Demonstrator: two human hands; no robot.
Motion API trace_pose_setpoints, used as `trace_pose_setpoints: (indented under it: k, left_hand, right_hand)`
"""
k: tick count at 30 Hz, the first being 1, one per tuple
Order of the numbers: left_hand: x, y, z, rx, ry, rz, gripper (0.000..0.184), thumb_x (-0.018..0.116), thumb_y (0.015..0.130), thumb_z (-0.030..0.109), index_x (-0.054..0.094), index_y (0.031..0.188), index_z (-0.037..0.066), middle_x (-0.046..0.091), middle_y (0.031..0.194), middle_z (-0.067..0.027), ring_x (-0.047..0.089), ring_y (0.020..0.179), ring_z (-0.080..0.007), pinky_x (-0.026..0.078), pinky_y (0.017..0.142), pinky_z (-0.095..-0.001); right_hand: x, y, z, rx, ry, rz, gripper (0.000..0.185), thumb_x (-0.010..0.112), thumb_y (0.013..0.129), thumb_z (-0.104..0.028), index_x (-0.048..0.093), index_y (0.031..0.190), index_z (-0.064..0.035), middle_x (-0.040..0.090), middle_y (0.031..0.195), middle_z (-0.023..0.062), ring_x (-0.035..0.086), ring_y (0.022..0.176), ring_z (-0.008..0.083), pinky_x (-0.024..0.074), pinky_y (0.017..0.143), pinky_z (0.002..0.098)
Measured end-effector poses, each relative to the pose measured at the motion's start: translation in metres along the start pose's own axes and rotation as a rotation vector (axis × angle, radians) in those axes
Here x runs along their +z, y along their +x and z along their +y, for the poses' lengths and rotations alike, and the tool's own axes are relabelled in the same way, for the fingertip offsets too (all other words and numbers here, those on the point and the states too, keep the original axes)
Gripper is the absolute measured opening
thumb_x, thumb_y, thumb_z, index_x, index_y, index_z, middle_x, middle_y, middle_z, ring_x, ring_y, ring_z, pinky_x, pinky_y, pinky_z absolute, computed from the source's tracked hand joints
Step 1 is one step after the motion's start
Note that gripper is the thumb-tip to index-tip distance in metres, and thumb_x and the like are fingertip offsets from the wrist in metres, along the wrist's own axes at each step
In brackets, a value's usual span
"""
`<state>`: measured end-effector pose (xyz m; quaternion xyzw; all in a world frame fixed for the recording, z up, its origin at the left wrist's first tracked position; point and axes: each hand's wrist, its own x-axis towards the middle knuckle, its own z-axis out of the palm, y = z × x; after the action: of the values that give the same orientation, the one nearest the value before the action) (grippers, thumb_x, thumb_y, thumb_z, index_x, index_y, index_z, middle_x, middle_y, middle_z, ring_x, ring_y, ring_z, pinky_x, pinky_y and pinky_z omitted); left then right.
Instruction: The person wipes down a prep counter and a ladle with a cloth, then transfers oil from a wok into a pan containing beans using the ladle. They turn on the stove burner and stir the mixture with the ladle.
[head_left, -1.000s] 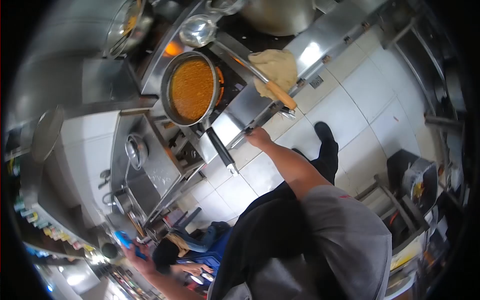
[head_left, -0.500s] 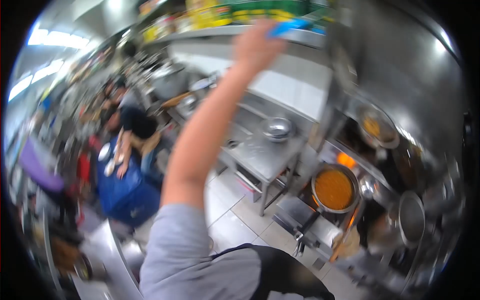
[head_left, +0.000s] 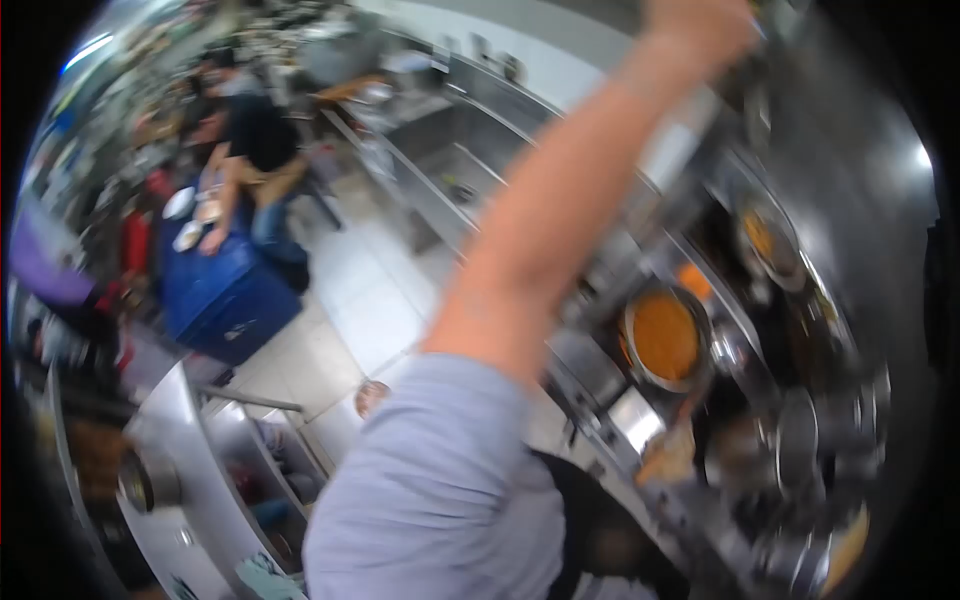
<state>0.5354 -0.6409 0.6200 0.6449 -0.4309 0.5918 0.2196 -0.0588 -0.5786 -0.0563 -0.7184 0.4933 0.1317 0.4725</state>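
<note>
- A co-worker in a dark top (head_left: 262,130) bends over a blue tub (head_left: 235,310), one hand (head_left: 213,241) down beside white dishes (head_left: 180,204) on its top; the tub seems to serve as a low table.
- In the middle runs a steel sink (head_left: 405,130) along the wall, partly covered by the wearer's arm.
- A pan (head_left: 705,350) of orange food (head_left: 666,335) sits at the stove, well below the raised hand; an orange glow (head_left: 692,281) just beside it suggests a lit burner, which would explain its place.
- Near the pan, toward the wearer, lies a tan cloth (head_left: 668,458), perhaps kept within reach for hot handles.
- The wearer's left hand (head_left: 700,35) is high at the upper edge, the arm stretched long, as if for something at the limit of reach. A pale bluish patch (head_left: 758,28) shows at its far edge. I cannot tell whether the fingers pinch it or are spread: blur and the frame edge hide them.
- The right hand is out of view.
</note>
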Motion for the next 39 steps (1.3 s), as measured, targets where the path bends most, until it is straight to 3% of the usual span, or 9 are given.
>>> trace_pose_setpoints:
  k: [3,5,11,15,19,21,26,34,39]
  left_hand:
    - [-0.041,-0.111,0.007,-0.396,-0.885,0.159,0.035,0.06,0.096,0.023,0.068,0.119,-0.002,0.071,0.115,-0.0207,0.065,0.109,-0.0407,0.051,0.097,-0.049]
    - [-0.072,-0.206,0.024,-0.613,-0.865,0.034,0.025,0.066,0.097,0.023,0.071,0.086,0.002,0.06,0.062,-0.0027,0.052,0.056,-0.0126,0.039,0.054,-0.0306]
    - [-0.133,-0.511,0.08,-1.302,-0.838,-0.737,0.03,0.06,0.098,0.019,0.06,0.074,0.0,0.057,0.065,-0.0019,0.048,0.063,-0.0097,0.038,0.058,-0.0299]
    - [-0.168,-0.638,0.125,-1.459,-1.045,-1.148,0.025,0.061,0.098,0.018,0.068,0.084,-0.002,0.063,0.068,-0.0059,0.057,0.064,-0.0121,0.046,0.061,-0.0302]
    - [-0.168,-0.666,0.17,-1.312,-1.178,-1.413,0.024,0.063,0.096,0.021,0.072,0.092,-0.002,0.069,0.074,-0.0079,0.062,0.068,-0.0142,0.05,0.064,-0.0306]
    - [-0.152,-0.675,0.193,-1.183,-1.223,-1.457,0.027,0.067,0.094,0.026,0.071,0.092,-0.001,0.069,0.074,-0.0088,0.064,0.069,-0.015,0.05,0.065,-0.0308]
    - [-0.098,-0.731,0.262,-1.465,-1.242,-1.635,0.038,0.074,0.091,0.034,0.067,0.107,0.0,0.069,0.075,-0.0114,0.066,0.067,-0.0259,0.054,0.063,-0.0398]
    - [-0.049,-0.728,0.337,-1.933,-1.242,-1.462,0.066,0.08,0.086,0.028,0.05,0.138,-0.002,0.069,0.094,-0.015,0.066,0.072,-0.0237,0.051,0.052,-0.0382]
    - [-0.039,-0.72,0.359,-1.796,-1.216,-1.516,0.075,0.079,0.084,0.033,0.048,0.142,-0.004,0.072,0.114,-0.0216,0.071,0.102,-0.0312,0.057,0.082,-0.0413]
  right_hand:
    - [-0.024,-0.047,-0.001,-0.162,-0.087,0.246,0.024,0.063,0.096,-0.025,0.072,0.101,-0.0027,0.072,0.094,0.0244,0.071,0.093,0.0402,0.0558,0.081,0.0464]
    - [-0.063,-0.066,-0.048,-0.307,-0.119,0.555,0.022,0.064,0.097,-0.023,0.072,0.102,-0.003,0.072,0.096,0.0249,0.071,0.095,0.0411,0.0555,0.082,0.0465]
    - [-0.169,-0.014,-0.107,-0.034,-0.125,0.87,0.043,0.069,0.093,-0.035,0.061,0.117,-0.0001,0.071,0.099,0.0309,0.07,0.095,0.0465,0.055,0.081,0.0522]
    - [-0.188,0.049,-0.092,0.15,0.068,0.514,0.041,0.069,0.091,-0.03,0.059,0.115,0.002,0.072,0.097,0.0248,0.073,0.092,0.036,0.056,0.077,0.0468]
    - [-0.194,0.093,-0.069,0.011,-0.036,0.544,0.031,0.07,0.088,-0.022,0.06,0.111,-0.004,0.066,0.077,0.0099,0.066,0.068,0.0239,0.0548,0.061,0.0415]
    - [-0.216,0.065,-0.116,0.259,0.994,0.251,0.022,0.067,0.086,-0.015,0.06,0.105,-0.0095,0.057,0.068,0.0025,0.054,0.053,0.0218,0.0491,0.051,0.0369]
    - [-0.278,0.018,-0.155,0.139,1.187,-0.07,0.02,0.063,0.089,-0.011,0.058,0.108,-0.0112,0.053,0.076,0.0016,0.054,0.064,0.0143,0.0398,0.045,0.0286]
    - [-0.231,-0.092,-0.203,0.052,0.797,0.518,0.017,0.054,0.089,-0.003,0.056,0.105,-0.0093,0.053,0.075,0.0022,0.047,0.051,0.0139,0.0398,0.044,0.0287]
    - [-0.212,-0.137,-0.214,0.029,0.625,0.473,0.018,0.051,0.088,0.001,0.054,0.104,-0.0071,0.052,0.073,0.0034,0.048,0.05,0.0158,0.0428,0.046,0.0294]
